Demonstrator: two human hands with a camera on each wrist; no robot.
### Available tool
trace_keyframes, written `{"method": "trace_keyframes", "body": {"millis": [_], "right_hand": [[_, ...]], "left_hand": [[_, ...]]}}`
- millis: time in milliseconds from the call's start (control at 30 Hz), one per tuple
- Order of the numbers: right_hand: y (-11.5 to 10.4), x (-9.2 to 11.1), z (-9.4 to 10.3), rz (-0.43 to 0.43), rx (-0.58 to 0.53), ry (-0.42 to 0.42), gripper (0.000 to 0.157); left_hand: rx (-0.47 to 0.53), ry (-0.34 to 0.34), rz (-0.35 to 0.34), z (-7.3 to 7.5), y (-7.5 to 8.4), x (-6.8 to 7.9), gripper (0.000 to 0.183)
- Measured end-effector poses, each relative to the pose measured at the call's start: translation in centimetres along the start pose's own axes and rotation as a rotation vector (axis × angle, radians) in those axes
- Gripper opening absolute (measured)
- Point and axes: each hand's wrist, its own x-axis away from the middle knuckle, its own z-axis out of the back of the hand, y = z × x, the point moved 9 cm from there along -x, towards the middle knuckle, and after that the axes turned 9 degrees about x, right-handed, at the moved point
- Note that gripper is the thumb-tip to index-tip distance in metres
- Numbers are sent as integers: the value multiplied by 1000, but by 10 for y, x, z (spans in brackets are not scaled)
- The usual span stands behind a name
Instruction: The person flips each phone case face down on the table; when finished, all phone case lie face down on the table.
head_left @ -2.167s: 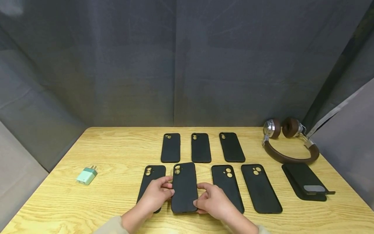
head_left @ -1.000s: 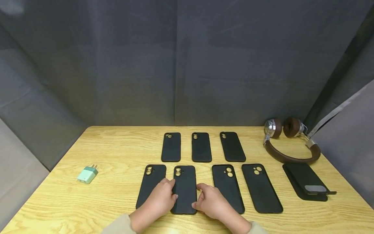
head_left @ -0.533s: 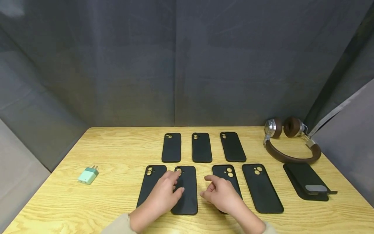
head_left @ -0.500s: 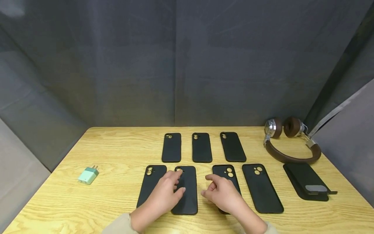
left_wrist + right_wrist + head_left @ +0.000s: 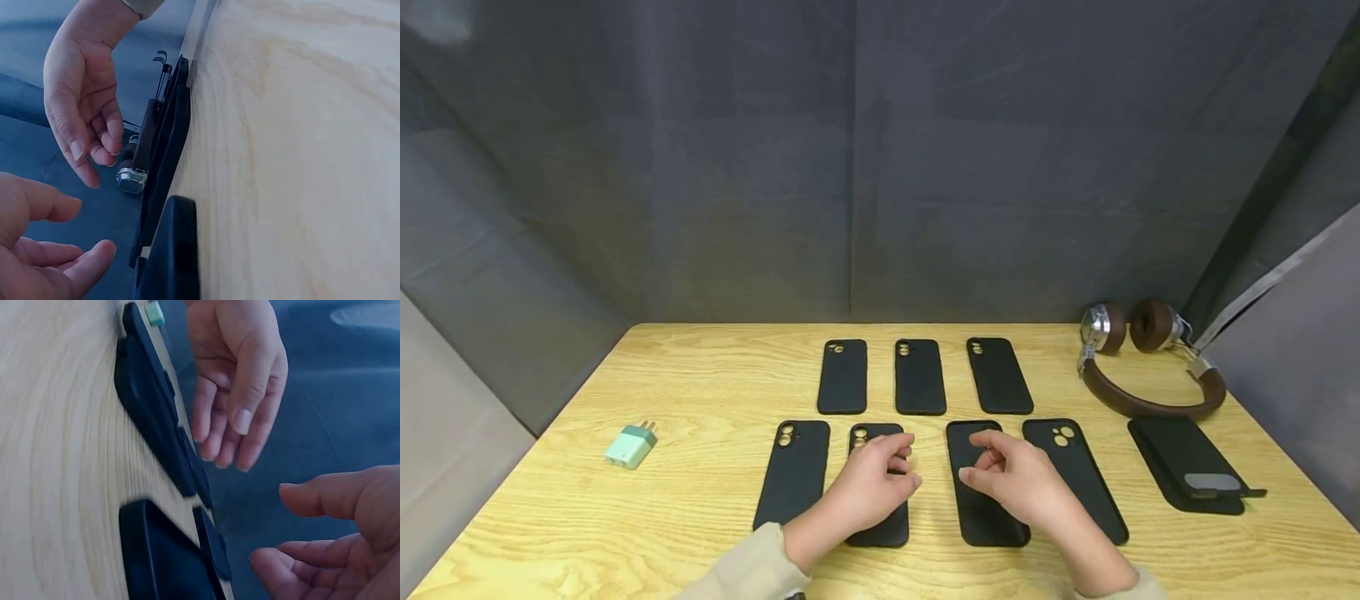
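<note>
My left hand [image 5: 876,483] hovers over a black phone case [image 5: 887,531] lying back-side up in the front row, its fingers loosely bent and holding nothing. To the right my right hand [image 5: 1011,477] is above another case [image 5: 992,527], which lies with its hollow inside up; part of it is hidden by the fingers. Both wrist views show space between thumb and fingers. At the left end of the front row lies a case [image 5: 793,471], back up. The rightmost front case [image 5: 1078,475] has its inside up and is partly covered by my right wrist.
A back row holds three black phone cases, the left [image 5: 842,377], the middle [image 5: 920,377] and the right [image 5: 1002,375]. Brown headphones [image 5: 1150,408] and a black folding stand [image 5: 1187,458] sit on the right. A green plug adapter [image 5: 632,447] lies on the left of the wooden table [image 5: 700,375].
My hands let go of the second front case, which now lies flat in the row after being tilted up. Both hands rose off it and shifted right.
</note>
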Motion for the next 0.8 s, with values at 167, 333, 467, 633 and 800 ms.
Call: {"method": "trace_keyframes", "body": {"millis": [167, 333, 467, 633, 800], "right_hand": [[22, -2, 8, -44, 59, -17, 55], [41, -2, 12, -61, 84, -22, 56], [50, -2, 11, -68, 88, -28, 55], [57, -2, 8, -74, 92, -39, 53], [57, -5, 6, -58, 143, -25, 51]], "left_hand": [[19, -11, 38, -9, -6, -10, 52], [9, -3, 84, -16, -7, -21, 51], [-32, 1, 82, -23, -6, -29, 51], [-33, -9, 89, -33, -9, -36, 52], [-38, -17, 105, -39, -13, -43, 49]]}}
